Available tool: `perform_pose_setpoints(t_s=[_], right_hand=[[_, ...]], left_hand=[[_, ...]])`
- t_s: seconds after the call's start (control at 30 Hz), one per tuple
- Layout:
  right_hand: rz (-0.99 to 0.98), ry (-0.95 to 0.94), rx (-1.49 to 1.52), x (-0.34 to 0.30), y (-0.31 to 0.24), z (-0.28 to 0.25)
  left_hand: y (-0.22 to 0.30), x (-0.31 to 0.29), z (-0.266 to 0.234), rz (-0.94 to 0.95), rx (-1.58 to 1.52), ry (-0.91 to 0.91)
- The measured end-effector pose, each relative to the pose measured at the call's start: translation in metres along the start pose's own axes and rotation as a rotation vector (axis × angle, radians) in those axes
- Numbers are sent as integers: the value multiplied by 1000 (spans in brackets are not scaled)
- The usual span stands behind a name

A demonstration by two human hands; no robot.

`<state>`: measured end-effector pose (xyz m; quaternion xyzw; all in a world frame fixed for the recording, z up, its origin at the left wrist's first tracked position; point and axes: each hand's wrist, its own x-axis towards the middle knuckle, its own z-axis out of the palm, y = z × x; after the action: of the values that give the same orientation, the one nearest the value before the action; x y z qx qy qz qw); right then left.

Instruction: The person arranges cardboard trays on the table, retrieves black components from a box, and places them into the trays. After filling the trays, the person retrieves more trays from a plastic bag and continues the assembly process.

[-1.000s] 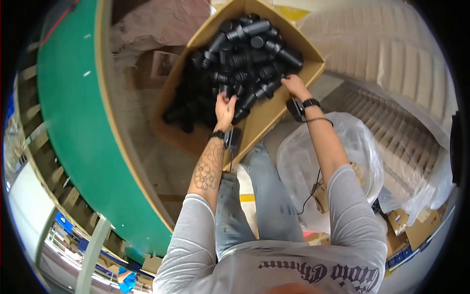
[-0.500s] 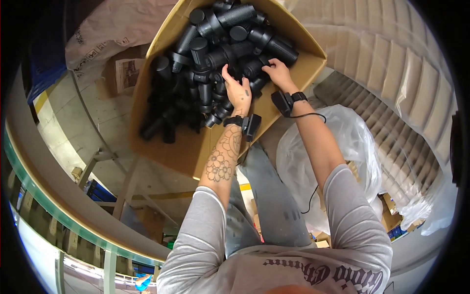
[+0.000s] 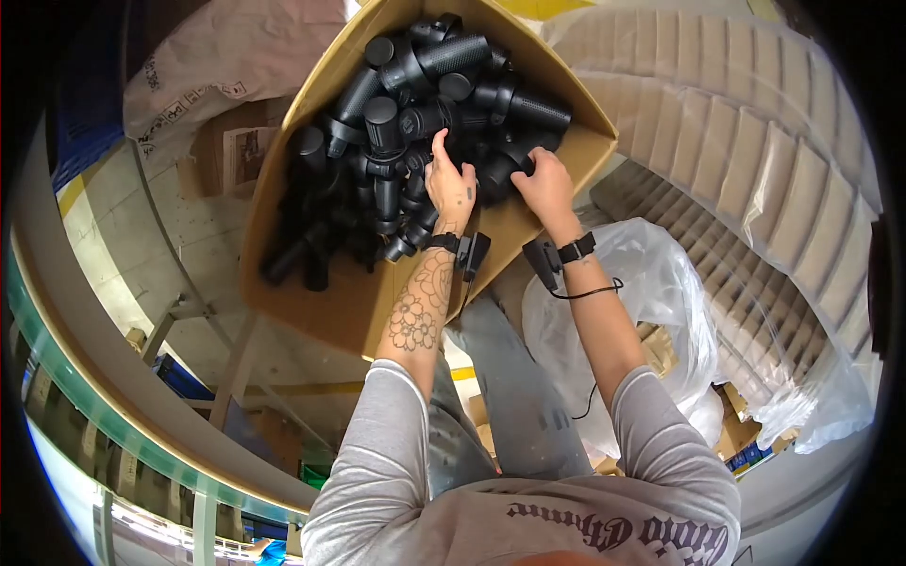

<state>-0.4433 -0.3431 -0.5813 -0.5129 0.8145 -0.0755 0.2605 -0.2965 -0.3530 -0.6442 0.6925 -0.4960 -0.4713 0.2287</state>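
Nearest the camera, two grey-sleeved forearms are seen stretched forward from the lower edge, each wrist strapped with a small black device. A clear plastic bag (image 3: 651, 311) is seen just to the right of the right forearm. The left hand (image 3: 451, 189) is laid palm-down on the heap, its fingers curled over a black plastic part (image 3: 415, 179); how firmly this grip is closed cannot be told. The right hand (image 3: 545, 184) is cupped around another black part (image 3: 495, 174), its fingers wrapped partly about it. Compared with half a second ago, both hands are found in much the same place, while the view has been tilted slightly. One open cardboard box (image 3: 321, 302) is counted, filled with well over a dozen black ribbed handle-like pieces (image 3: 453, 57), too tangled for an exact count.
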Motion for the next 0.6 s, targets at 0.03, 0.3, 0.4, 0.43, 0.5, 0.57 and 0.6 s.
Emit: perform_pose_setpoints(t_s=[0.03,0.3,0.4,0.43,0.5,0.57,0.6], right_hand=[[-10,-27,-17,1,0,-8],[21,-57,383,-61,-11,-63],[15,66,464,-97,1,-77],[22,76,462,-106,5,-83],[57,210,383,-122,7,-97],[199,147,478,-142,29,-98],[341,81,559,-149,35,-101]], left_hand=[[2,2,0,3,-5,0],[9,2,14,-47,-51,-86],[29,12,27,-371,-560,-211],[36,15,34,-435,-588,-194],[38,27,47,-430,-621,-126],[37,40,62,-477,-922,195],[39,44,69,-439,-902,284]])
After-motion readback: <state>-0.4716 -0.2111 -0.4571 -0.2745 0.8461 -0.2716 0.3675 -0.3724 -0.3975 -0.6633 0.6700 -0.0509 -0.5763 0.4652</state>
